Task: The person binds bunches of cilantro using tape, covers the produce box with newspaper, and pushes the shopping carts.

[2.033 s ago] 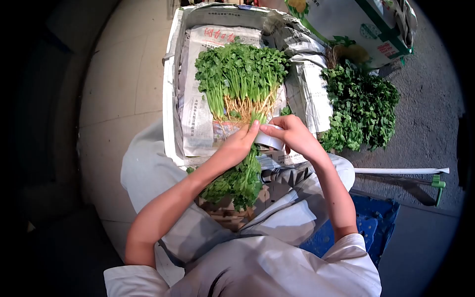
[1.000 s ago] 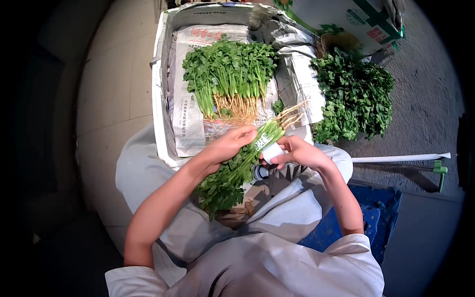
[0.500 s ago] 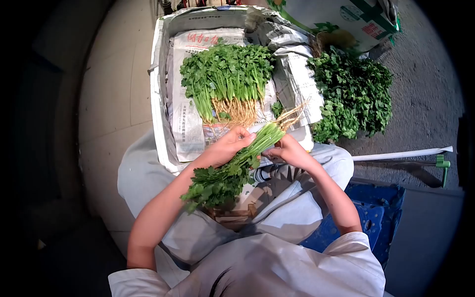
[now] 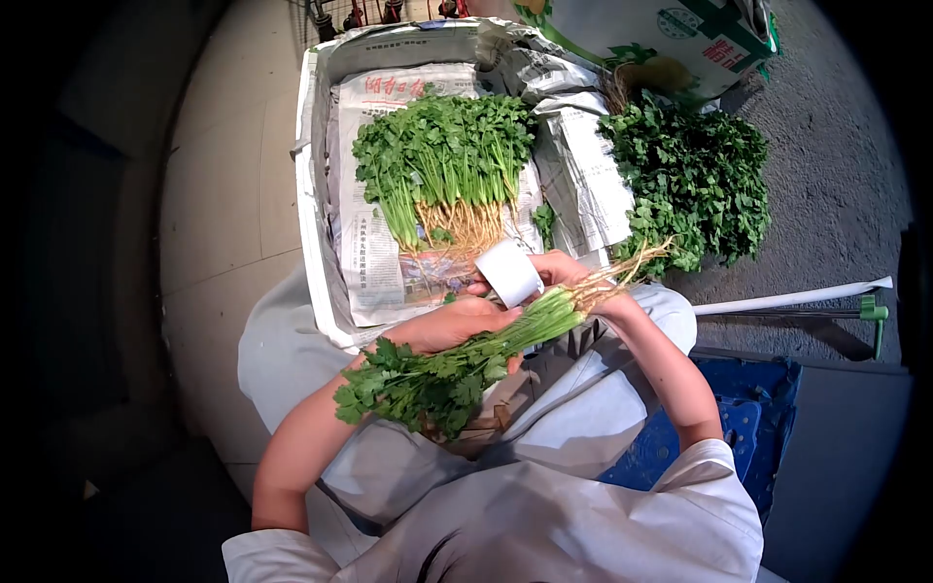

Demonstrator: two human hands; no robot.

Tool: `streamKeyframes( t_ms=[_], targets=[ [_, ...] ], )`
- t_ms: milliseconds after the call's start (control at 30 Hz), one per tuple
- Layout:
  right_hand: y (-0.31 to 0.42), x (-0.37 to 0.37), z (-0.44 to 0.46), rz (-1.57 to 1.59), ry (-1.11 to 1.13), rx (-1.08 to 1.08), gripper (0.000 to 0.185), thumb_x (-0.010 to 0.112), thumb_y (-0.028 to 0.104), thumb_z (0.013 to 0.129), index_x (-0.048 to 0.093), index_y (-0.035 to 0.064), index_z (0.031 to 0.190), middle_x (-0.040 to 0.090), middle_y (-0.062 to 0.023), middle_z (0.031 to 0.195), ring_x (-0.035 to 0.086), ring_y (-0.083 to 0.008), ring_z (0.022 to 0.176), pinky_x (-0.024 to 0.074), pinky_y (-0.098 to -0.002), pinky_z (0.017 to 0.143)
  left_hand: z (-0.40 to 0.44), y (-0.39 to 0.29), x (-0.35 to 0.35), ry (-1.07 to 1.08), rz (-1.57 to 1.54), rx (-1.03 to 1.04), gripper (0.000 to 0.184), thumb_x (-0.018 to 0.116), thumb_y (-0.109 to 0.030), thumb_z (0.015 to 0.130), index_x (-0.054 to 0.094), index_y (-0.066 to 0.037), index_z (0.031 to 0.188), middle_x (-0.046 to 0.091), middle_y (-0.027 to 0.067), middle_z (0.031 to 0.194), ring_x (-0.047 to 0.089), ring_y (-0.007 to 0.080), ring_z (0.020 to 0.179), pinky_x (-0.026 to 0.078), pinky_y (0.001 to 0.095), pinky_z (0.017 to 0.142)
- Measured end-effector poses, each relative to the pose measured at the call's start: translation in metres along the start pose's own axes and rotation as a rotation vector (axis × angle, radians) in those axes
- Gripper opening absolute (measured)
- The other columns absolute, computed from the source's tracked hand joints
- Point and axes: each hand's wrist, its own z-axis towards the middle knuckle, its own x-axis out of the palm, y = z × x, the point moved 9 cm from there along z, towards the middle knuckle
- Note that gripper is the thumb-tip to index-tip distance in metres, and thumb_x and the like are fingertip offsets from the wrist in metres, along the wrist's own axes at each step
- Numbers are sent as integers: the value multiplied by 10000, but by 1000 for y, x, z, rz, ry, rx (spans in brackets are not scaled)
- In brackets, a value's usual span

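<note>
A bunch of Chinese celery point(image 4: 525, 328) lies slanted across my lap, leaves to the lower left and pale roots to the upper right. My left hand point(image 4: 462, 321) is closed around its stems. Beyond the stems, my right hand point(image 4: 559, 269) grips a white roll of tape point(image 4: 509, 273), whose flat outer band faces me. The roots partly cover my right wrist. More celery point(image 4: 442, 155) lies in a row just ahead, roots toward me, on newspaper point(image 4: 374, 277) inside a white foam box point(image 4: 313, 194).
Right of the box, a big leafy heap point(image 4: 690, 189) sits on the ground beside a printed bag point(image 4: 651, 44). A white pole point(image 4: 792, 298) with a green fitting point(image 4: 874, 313) lies at right. Below it is a blue plastic stool or crate point(image 4: 743, 418).
The white tape roll has come into view in my right hand, above the stems. The bunch has tilted flatter, its roots shifting right and its leaves slightly left.
</note>
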Motion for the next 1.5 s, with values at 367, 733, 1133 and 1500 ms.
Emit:
streamKeyframes(
  t_ms=[367, 733, 1133, 1500],
  targets=[
    [8, 7, 20, 364, 428, 366, 486, 485, 258, 888, 402, -83, 1224, 436, -162, 1264, 405, -199, 1188, 253, -294, 1040, 11, 18, -26, -220, 217, -73, 500, 464, -357, 899, 401, 42, 1194, 601, 68, 851, 577, 91, 757, 447, 196, 679],
    [58, -7, 25, 274, -323, 155, 284, 637, 250, 797, 593, -7, 910, 628, -61, 817, 578, -85, 726, 432, -218, 704, -14, -19, -61, -351, -33, 199, 328, 497, -243, 886, 479, 7, 1097, 582, 77, 922, 585, 119, 776, 486, 240, 628],
    [72, 6, -45, 324, -530, 54, 190, 662, 84, 741, 595, -44, 864, 593, -55, 711, 567, -111, 583, 445, -226, 551, -36, -59, -31, -461, -183, 441, 376, 471, -195, 895, 423, 23, 1198, 590, 65, 981, 570, 85, 827, 473, 213, 726],
    [39, 7, -46, 138, -339, 353, 264, 640, 120, 768, 577, -35, 972, 613, -49, 764, 578, -83, 661, 465, -222, 619, -29, -56, -20, -261, -139, 416, 413, 427, -290, 920, 400, 10, 1202, 577, 70, 896, 566, 90, 785, 461, 205, 695]
  ],
)
